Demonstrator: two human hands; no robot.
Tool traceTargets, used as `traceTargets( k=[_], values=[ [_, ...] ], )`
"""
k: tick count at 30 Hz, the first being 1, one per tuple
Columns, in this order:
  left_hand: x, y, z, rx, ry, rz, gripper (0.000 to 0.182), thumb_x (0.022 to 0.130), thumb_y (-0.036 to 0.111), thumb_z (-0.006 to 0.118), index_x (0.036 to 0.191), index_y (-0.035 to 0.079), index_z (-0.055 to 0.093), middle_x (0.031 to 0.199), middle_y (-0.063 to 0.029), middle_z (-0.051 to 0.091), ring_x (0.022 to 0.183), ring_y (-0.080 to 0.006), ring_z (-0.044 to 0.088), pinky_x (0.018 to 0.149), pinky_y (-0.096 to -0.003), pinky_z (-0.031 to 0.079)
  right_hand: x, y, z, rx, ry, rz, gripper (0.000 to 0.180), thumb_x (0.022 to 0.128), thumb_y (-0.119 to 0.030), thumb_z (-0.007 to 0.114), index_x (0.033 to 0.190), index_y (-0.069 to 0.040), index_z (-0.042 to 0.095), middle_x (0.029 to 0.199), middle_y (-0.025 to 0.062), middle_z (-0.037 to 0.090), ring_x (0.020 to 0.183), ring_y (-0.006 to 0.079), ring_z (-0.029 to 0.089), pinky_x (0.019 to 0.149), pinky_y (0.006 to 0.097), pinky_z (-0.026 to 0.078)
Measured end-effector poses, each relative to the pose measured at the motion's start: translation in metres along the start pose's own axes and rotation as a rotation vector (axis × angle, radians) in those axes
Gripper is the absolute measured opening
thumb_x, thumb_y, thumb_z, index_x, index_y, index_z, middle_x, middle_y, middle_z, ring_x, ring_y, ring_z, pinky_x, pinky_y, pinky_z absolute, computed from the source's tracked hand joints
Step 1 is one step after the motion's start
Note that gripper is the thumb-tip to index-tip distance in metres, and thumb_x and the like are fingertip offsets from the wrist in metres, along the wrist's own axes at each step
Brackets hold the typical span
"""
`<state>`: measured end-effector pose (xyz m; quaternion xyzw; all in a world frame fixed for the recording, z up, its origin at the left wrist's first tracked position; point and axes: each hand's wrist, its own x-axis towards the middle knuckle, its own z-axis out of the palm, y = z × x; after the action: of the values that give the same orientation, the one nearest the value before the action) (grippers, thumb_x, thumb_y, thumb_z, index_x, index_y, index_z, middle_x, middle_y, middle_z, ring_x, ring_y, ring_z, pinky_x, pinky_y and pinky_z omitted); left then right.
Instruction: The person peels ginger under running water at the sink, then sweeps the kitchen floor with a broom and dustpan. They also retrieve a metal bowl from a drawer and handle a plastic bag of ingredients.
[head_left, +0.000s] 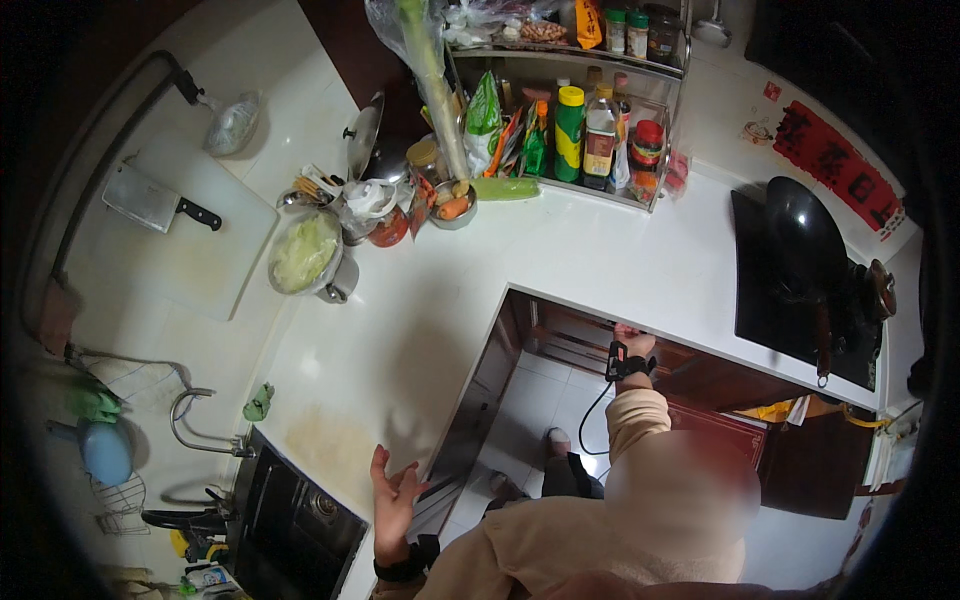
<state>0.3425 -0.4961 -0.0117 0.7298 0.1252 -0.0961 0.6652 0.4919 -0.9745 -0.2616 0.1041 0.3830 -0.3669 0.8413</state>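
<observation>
My right hand (636, 341) reaches in under the front edge of the white countertop (592, 262), at the dark red-brown cabinet front (705, 375). Its fingertips are partly hidden, so I cannot tell whether they grip the cabinet. A black strap with a cable circles that wrist. My left hand (395, 495) is raised near the counter's front edge, beside the black sink (300, 517). Its fingers are spread and hold nothing.
A cleaver (142, 202) hangs before a white cutting board (225, 247) at the left. Cabbage in a bag (306, 251) tops a steel pot (343, 277). Bottles (600, 139) fill a metal rack (660, 180). A black wok (806, 240) rests at the stove (757, 300).
</observation>
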Motion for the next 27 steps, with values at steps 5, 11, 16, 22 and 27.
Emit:
traceTargets(
  k=[5,11,16,22,27],
  values=[
    [-0.009,0.0,-0.022,-0.001,0.086,-0.103,0.064,0.091,0.006,0.05,0.142,0.006,0.011,0.141,-0.0133,0.022,0.111,-0.0232,0.051,0.075,-0.0323,0.052,0.009,0.0,-0.03,-0.105,0.007,-0.023,0.031,0.086,-0.034,0.042,0.063,-0.013,0.042,0.054,0.0003,0.041,0.048,0.0153,0.039,0.047,0.0279,0.041],
    [0.01,-0.009,-0.021,0.071,-0.046,-0.009,0.059,0.095,0.015,0.047,0.144,0.011,0.015,0.143,-0.0156,0.021,0.114,-0.0284,0.05,0.079,-0.0382,0.05,-0.032,-0.002,-0.085,-0.31,-0.03,-0.012,0.018,0.087,-0.021,0.046,0.075,-0.009,0.054,0.066,0.0024,0.054,0.058,0.017,0.051,0.058,0.0315,0.048],
    [0.03,-0.012,-0.024,0.09,-0.169,-0.015,0.062,0.093,0.008,0.049,0.143,0.008,0.012,0.142,-0.0155,0.022,0.114,-0.0254,0.05,0.08,-0.0348,0.051,-0.096,-0.014,-0.112,-0.706,-0.078,0.058,0.017,0.089,-0.014,0.045,0.08,-0.005,0.057,0.068,0.006,0.056,0.062,0.019,0.055,0.059,0.0323,0.048],
    [0.044,-0.023,-0.025,0.06,-0.284,-0.017,0.062,0.092,0.008,0.05,0.142,0.007,0.014,0.141,-0.0171,0.023,0.11,-0.0258,0.053,0.078,-0.0323,0.051,-0.146,-0.02,-0.141,-0.795,0.018,0.18,0.016,0.09,-0.018,0.048,0.084,-0.006,0.056,0.072,0.0053,0.056,0.067,0.0187,0.055,0.06,0.032,0.05],
    [0.058,-0.034,-0.018,0.105,-0.388,0.035,0.063,0.091,0.009,0.053,0.141,0.006,0.016,0.14,-0.0171,0.025,0.109,-0.0252,0.053,0.074,-0.0305,0.051,-0.157,-0.025,-0.161,-0.762,0.056,0.235,0.014,0.092,-0.018,0.047,0.086,-0.006,0.051,0.076,0.007,0.055,0.072,0.0212,0.053,0.068,0.0368,0.051]
  ],
)
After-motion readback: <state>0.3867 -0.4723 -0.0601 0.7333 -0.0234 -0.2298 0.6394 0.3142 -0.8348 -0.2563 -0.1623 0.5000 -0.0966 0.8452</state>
